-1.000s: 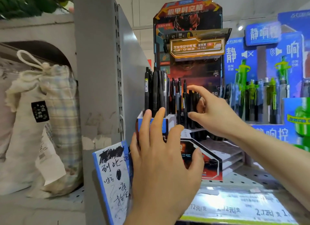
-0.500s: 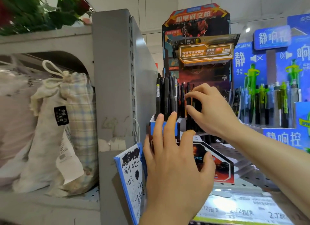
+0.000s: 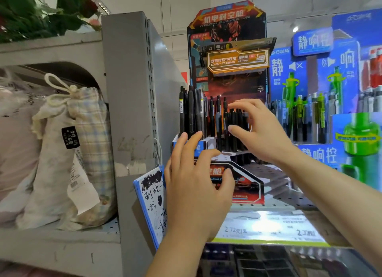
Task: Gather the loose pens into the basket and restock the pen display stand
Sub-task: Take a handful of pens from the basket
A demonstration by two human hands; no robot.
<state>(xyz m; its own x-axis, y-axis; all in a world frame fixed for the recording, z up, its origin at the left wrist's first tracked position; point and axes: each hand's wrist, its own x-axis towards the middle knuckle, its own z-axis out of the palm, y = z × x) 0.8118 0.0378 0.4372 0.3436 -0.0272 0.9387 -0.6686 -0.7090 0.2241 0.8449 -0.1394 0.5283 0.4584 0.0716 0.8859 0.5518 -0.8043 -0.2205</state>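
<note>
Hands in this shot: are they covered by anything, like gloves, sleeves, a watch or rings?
Nothing that shows. The left hand and the right hand are both bare, without gloves. No sleeve, watch or bracelet appears on either forearm as far as the picture reaches, and no ring can be made out on the fingers that show. The nails look short and plain.
</note>
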